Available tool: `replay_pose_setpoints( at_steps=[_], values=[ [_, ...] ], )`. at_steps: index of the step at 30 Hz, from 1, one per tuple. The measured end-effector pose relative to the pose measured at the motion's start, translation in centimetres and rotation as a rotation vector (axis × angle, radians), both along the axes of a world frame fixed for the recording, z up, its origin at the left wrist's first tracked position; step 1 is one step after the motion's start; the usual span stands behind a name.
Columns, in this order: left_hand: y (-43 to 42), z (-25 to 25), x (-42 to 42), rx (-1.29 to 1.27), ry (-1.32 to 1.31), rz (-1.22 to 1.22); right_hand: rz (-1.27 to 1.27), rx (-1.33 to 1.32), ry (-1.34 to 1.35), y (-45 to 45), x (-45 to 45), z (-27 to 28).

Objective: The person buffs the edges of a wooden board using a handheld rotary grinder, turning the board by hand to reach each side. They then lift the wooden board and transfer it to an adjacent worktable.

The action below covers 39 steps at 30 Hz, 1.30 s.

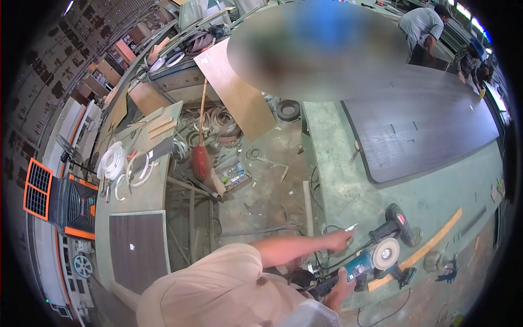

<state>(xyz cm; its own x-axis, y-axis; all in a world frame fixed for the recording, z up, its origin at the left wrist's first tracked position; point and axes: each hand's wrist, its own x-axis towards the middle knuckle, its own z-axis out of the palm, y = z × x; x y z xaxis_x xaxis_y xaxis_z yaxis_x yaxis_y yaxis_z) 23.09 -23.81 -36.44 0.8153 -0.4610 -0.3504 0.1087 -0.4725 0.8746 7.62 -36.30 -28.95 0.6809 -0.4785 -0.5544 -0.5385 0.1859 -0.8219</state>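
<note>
My left hand (340, 240) is closed at the table's near edge, with a small thin shiny pointed piece (352, 226) sticking out of its fingers; its exact kind is unclear. My right hand (341, 287) is wrapped round the body of a teal angle grinder (358, 266). A pale round disc (385, 253) on the grinder faces up. Just beyond it, a black power tool with a red badge (396, 224) lies on the green tabletop (332, 163). A long wooden strip (430, 248) runs beside the tools, partly behind the grinder.
A large dark board (419, 128) lies on the table. Two people (422, 27) bend over its far end. To the left, a side bench (133, 191) bears white edging coils (113, 161) and a dark panel (139, 242). A red object (201, 162) and a box (231, 173) stand among floor clutter.
</note>
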Motion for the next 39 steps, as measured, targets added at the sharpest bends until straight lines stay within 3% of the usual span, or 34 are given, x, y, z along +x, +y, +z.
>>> replay_pose_setpoints(
  at_steps=[5, 8, 13, 15, 18, 21, 22, 24, 26, 30, 32, 39],
  values=[
    [-0.2, -3.7, -0.3, -0.09, -0.074, 0.004, 0.01, 0.007, -0.01, 0.7, 0.5, 1.6],
    [0.0, -2.1, -0.2, -0.137, -0.032, 0.049, 0.026, -0.098, 0.007, 1.0, 0.5, 1.7],
    [1.1, 0.4, 0.1, -0.205, 0.057, 0.054, -0.022, 0.016, -0.006, 1.8, 1.0, 4.0],
    [1.5, 2.1, 0.0, -0.144, 0.019, 0.137, -0.046, 0.057, -0.068, 1.1, 0.5, 1.6],
    [1.6, 0.2, 0.4, -0.087, -0.14, 0.266, -0.039, 0.084, -0.102, 0.2, 0.2, 0.6],
    [4.2, 3.3, 2.1, 0.004, -0.08, 0.336, 0.1, -0.072, -0.127, 0.7, 1.3, 2.7],
    [5.3, 1.9, 2.7, -0.081, -0.063, 0.362, 0.122, -0.091, -0.094, 0.8, 1.4, 2.8],
    [6.4, 7.3, 3.5, -0.175, 0.09, 0.451, 0.131, -0.114, -0.086, 0.7, 2.8, 1.4],
    [7.4, 7.7, 4.2, -0.396, 0.149, 0.522, 0.1, -0.117, -0.109, 0.7, 4.4, -0.3],
    [9.1, 9.5, 5.4, -0.416, 0.091, 0.578, 0.236, -0.252, -0.024, 1.1, 7.7, -4.1],
    [10.1, 9.7, 5.8, -0.543, 0.107, 0.649, 0.273, -0.293, -0.021, 1.1, 9.1, -4.7],
    [14.0, 9.0, 4.7, -0.524, 0.105, 0.761, 0.394, -0.596, -0.083, -0.1, 11.7, -7.8]
  ],
)
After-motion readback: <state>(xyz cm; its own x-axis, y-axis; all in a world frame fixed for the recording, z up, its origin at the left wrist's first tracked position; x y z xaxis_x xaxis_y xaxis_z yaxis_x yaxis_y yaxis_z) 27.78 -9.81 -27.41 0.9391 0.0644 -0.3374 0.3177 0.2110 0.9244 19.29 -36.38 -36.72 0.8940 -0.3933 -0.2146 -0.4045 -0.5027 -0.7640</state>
